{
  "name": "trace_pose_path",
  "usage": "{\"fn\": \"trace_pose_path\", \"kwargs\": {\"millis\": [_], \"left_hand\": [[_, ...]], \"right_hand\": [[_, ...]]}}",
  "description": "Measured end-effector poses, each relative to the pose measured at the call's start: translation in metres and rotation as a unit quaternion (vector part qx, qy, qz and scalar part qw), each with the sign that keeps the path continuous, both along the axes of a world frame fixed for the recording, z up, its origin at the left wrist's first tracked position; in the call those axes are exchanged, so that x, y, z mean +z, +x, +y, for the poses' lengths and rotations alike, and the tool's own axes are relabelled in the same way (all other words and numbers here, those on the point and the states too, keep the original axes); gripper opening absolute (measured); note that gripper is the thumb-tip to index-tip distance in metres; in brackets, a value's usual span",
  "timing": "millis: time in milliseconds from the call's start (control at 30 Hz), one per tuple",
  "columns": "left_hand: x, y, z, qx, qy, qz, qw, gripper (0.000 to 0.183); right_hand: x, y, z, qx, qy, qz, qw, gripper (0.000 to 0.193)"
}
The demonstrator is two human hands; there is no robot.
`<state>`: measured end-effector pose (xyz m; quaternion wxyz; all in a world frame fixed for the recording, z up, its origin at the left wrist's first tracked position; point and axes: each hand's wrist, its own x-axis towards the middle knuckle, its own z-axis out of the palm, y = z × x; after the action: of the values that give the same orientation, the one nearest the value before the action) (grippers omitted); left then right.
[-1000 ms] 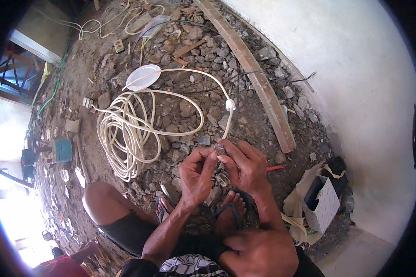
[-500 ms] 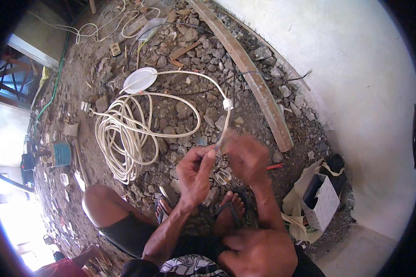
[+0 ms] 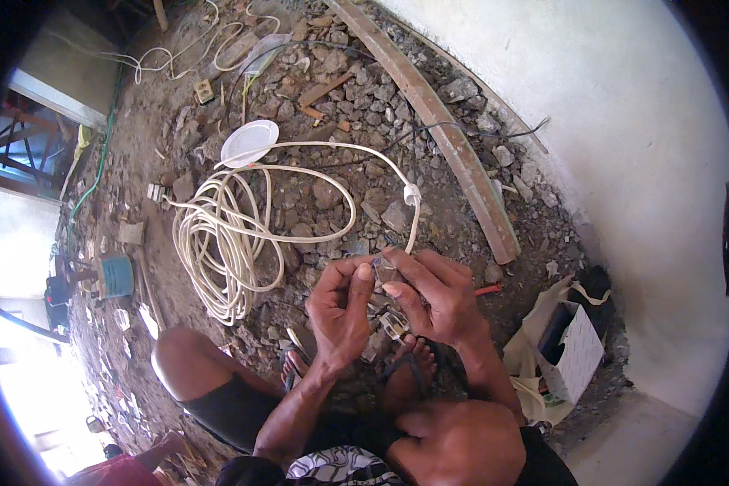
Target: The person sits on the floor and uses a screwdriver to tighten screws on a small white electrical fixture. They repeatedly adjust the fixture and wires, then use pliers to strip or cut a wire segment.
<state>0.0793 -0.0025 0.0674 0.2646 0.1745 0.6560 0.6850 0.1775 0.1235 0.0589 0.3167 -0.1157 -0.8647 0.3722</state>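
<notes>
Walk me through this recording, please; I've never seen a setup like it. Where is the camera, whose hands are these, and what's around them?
There is no machine here, only a person's bare left hand and right hand. The camera is a wide fisheye worn on the person's head, looking down, so straight edges bend near the rim and picture left is the person's left.

A white cable, with a white fitting on it, runs down to the right hand. The fingers of both hands are close together there; what exactly they pinch is too small to tell.

On the rubble lie a cable coil, a white plate and a plank. A bag sits at right.
</notes>
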Motion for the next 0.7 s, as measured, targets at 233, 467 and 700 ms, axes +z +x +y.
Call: {"fn": "trace_pose_path", "kwargs": {"millis": [233, 467, 700], "left_hand": [[0.003, 0.0005, -0.0013, -0.024, -0.011, 0.028, 0.999, 0.016], [0.0016, 0.0036, -0.0022, -0.028, -0.003, 0.019, 0.999, 0.015], [-0.0025, 0.0071, -0.0047, -0.023, 0.0, 0.035, 0.999, 0.013]], "right_hand": [[-0.0009, -0.0011, 0.0, 0.016, -0.005, 0.002, 1.0, 0.035], [-0.0013, 0.0003, 0.0028, 0.019, -0.001, 0.004, 1.0, 0.035], [-0.0043, -0.0007, 0.0021, 0.016, -0.01, 0.015, 1.0, 0.034]]}}
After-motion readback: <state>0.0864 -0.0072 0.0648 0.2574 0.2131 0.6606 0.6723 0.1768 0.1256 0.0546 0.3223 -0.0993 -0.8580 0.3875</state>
